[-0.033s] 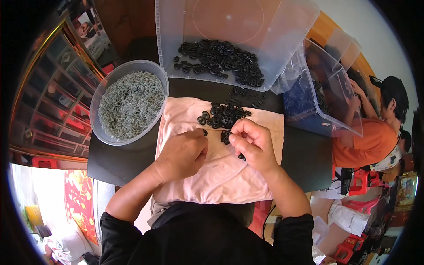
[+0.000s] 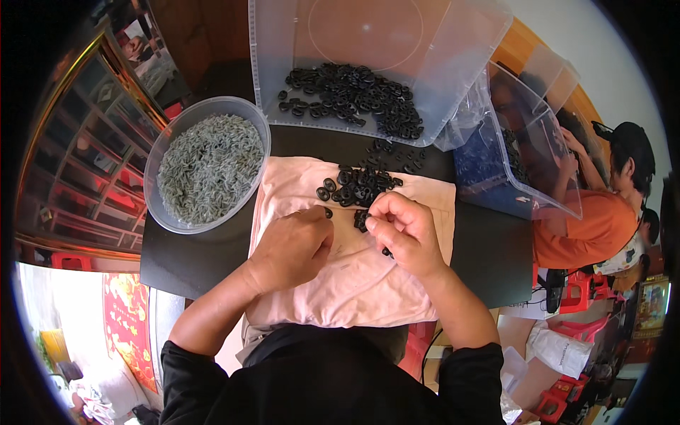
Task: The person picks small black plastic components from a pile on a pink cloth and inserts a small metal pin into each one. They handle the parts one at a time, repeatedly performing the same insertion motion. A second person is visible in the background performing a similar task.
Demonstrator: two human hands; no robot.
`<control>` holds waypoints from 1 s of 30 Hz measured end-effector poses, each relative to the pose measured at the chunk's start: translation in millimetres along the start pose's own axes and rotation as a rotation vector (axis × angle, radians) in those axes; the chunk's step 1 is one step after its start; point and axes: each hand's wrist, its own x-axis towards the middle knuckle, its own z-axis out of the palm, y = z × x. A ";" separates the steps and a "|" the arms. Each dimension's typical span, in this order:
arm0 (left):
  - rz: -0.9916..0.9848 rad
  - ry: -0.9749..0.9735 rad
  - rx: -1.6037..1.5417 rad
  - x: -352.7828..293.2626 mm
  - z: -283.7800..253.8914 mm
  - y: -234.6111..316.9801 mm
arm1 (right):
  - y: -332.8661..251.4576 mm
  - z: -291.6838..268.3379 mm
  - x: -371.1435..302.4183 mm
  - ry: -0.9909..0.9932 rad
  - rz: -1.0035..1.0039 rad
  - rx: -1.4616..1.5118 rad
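A pile of small black oval parts (image 2: 359, 187), several with a hole like a ring, lies on a pale pink cloth (image 2: 297, 297) in front of me. My left hand (image 2: 294, 248) is closed, knuckles up, at the pile's near left. One black part (image 2: 327, 212) shows at its fingertips. At the pile's near right, my right hand (image 2: 405, 234) is closed in a pinch. A small black piece (image 2: 387, 252) sticks out below its curled fingers. What else the fingers hold is hidden.
A clear round tub (image 2: 151, 202) of small grey-green pieces stands left. A large clear bin (image 2: 453, 106) with more black parts lies at the back. Loose black parts (image 2: 411, 163) rest on the dark table (image 2: 489, 241). A person in orange (image 2: 591, 230) is at another clear bin, right.
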 end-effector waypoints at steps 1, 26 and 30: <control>-0.008 0.032 -0.054 0.6 -0.2 -0.4 | 0.0 0.5 -0.6 -0.015 0.006 -0.003; -0.320 0.034 -1.126 2.9 3.7 -2.9 | -1.9 10.9 -1.7 -0.067 -0.125 -0.185; -0.318 0.035 -1.093 2.9 3.7 -1.1 | -1.6 12.3 -1.8 -0.056 -0.141 -0.205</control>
